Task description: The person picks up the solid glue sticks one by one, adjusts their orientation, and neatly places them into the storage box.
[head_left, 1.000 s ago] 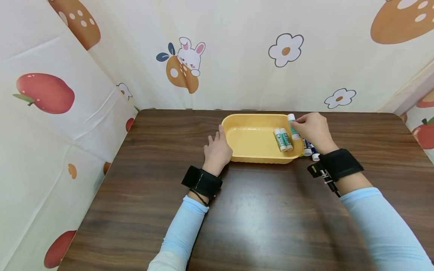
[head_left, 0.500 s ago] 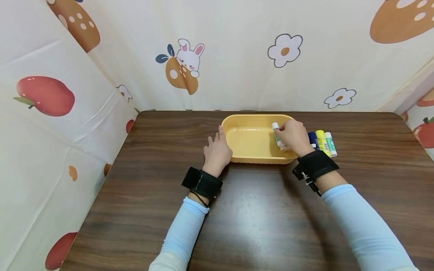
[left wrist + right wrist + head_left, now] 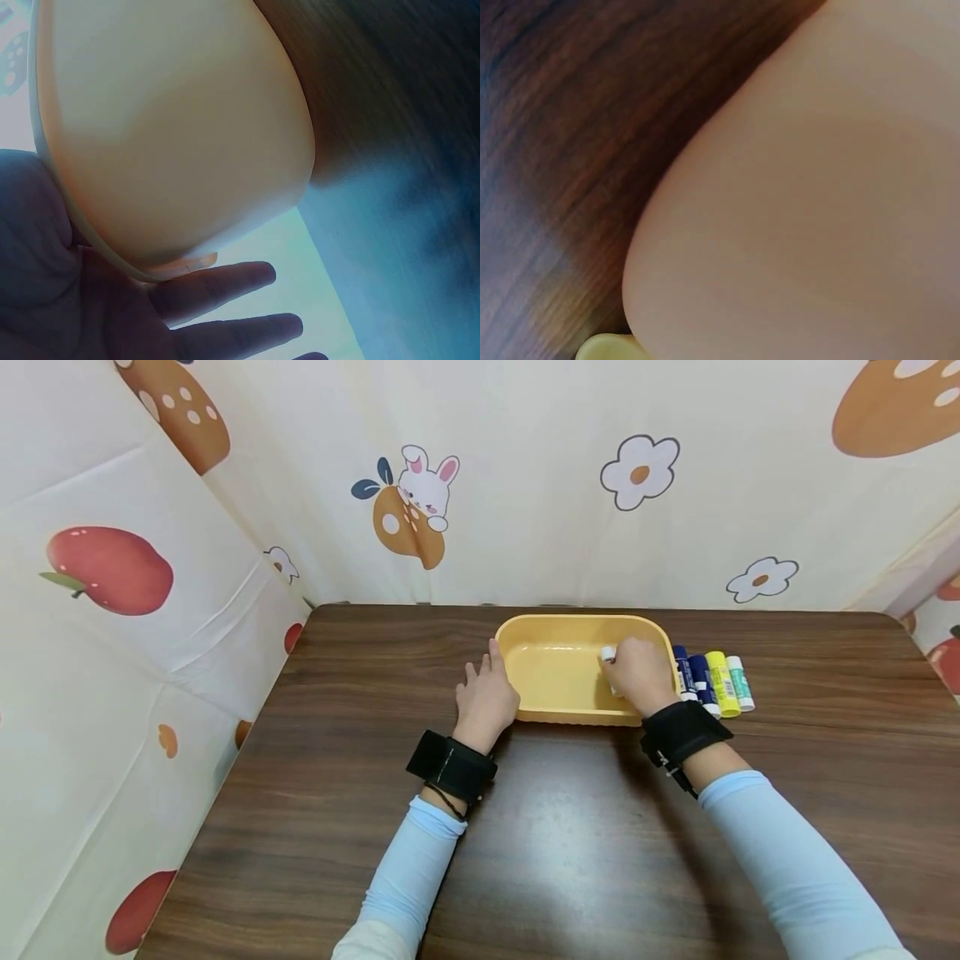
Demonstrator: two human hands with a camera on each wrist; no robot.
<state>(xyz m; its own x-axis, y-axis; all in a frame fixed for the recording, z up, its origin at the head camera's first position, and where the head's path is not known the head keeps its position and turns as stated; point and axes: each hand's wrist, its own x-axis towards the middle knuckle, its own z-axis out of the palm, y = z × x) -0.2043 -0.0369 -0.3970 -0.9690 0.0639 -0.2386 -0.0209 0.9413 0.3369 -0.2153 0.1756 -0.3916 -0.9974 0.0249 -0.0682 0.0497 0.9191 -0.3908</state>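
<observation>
While 2 light-blue sleeves [image 3: 795, 852] extend over the brown wooden surface [image 3: 555, 827], 2 black wristbands [image 3: 452, 766] sit on the near side of the yellow tray [image 3: 555, 681]. At the tray's left end, the left hand [image 3: 486, 700] touches its wall, fingers straight and spread. Inside the tray's right half, the right hand [image 3: 639, 677] pinches a white-capped tube [image 3: 608, 654], mostly hidden by the fingers. Just right of the tray, 4 more tubes lie side by side: 2 dark blue ones [image 3: 703, 681], 1 yellow [image 3: 722, 683] and 1 white-and-green [image 3: 741, 683]. Behind the tray hangs a pale cloth [image 3: 525, 527] printed with 1 rabbit [image 3: 424, 489] and white flowers [image 3: 640, 472].
</observation>
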